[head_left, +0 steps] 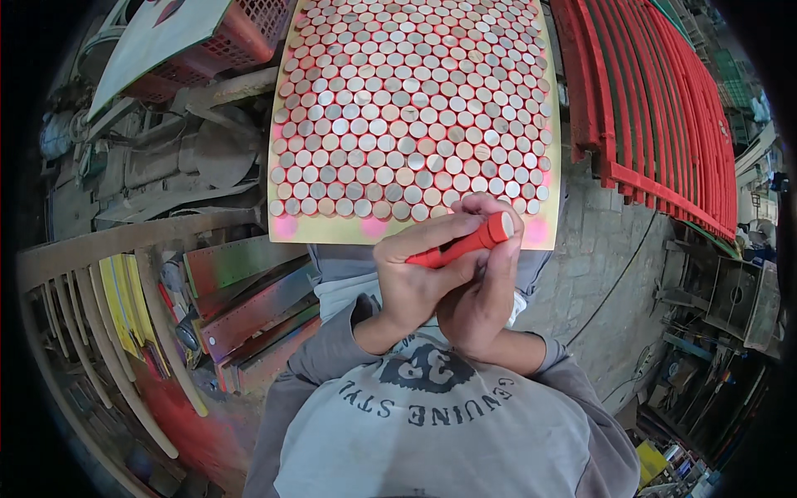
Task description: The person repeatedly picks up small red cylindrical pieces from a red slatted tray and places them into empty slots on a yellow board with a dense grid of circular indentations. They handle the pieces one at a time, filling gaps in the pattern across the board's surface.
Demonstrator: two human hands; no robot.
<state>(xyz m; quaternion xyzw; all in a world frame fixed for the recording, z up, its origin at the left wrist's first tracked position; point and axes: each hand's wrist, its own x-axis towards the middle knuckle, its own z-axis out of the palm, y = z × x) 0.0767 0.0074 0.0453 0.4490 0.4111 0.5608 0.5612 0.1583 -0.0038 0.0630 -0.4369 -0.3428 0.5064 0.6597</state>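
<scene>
A red-painted, round-ended peg-like piece [473,243] with a pale bare end is held in front of my chest. My left hand [411,270] is wrapped round its narrower end, which disappears into the palm. My right hand [486,290] grips it beside the pale end, fingers closed about it. Just beyond my hands lies a pale yellow board [328,230] with pink paint spots along its near edge. Tightly packed rows of round pale pieces with red edges [365,153] cover the board; their lower parts are hidden.
A red slatted rack [664,108] stands at the right. A red plastic crate [249,37] sits at the far left under a pale panel [158,46]. Curved wooden slats [100,324] and painted planks [249,290] are on my left. A cable [618,282] trails over the paved floor.
</scene>
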